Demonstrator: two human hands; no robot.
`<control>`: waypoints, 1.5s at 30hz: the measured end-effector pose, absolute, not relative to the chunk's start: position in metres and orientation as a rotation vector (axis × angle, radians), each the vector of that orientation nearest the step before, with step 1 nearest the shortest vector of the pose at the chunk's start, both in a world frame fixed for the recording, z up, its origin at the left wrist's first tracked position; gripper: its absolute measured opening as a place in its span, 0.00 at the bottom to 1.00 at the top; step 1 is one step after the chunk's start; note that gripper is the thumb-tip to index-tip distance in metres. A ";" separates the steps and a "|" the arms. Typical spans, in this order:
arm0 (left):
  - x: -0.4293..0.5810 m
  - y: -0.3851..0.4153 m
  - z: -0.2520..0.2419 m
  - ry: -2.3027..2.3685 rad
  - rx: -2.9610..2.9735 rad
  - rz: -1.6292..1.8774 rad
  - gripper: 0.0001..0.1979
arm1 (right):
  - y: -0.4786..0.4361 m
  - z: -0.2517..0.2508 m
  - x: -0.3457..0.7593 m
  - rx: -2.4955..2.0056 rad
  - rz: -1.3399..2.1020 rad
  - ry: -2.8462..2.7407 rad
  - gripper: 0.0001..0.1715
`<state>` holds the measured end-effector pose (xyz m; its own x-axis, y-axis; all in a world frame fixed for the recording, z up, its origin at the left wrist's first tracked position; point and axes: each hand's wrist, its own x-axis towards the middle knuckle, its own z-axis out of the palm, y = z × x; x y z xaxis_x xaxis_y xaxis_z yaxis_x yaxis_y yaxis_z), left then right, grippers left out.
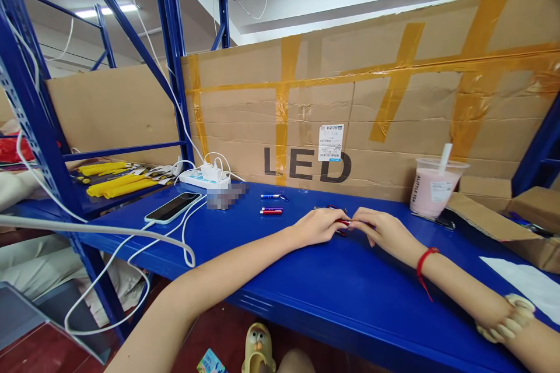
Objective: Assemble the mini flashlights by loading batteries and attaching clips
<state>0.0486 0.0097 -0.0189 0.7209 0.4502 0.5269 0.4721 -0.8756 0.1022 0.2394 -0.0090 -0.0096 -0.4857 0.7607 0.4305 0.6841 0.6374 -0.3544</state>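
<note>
Head view: the left hand (pixel 321 226) and right hand (pixel 380 228) pinch a slim red tube (pixel 343 222) between their fingertips. Such a narrow hold on smooth sides could let it slip toward the dark piece (pixel 336 208) just beyond the grip. It looks glossy, mostly hidden by fingers.

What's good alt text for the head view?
A person's left hand and right hand hold a slim red item between their fingertips, over a blue table. A blue cylinder and a red cylinder lie to the left; at right, a pink drink stands before a cardboard panel marked LED.
</note>
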 end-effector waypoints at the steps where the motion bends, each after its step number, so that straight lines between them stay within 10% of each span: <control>1: 0.049 0.009 -0.019 -0.777 -2.877 -0.884 0.07 | -0.010 -0.009 0.238 -1.128 0.174 -2.287 0.18; 14: 0.050 0.009 -0.019 -0.772 -2.719 -0.961 0.13 | -0.010 -0.015 0.224 -1.158 0.612 -2.029 0.29; 45: 0.056 0.006 -0.013 -0.969 -2.626 -0.838 0.09 | -0.010 0.000 0.237 -1.208 -0.025 -1.980 0.15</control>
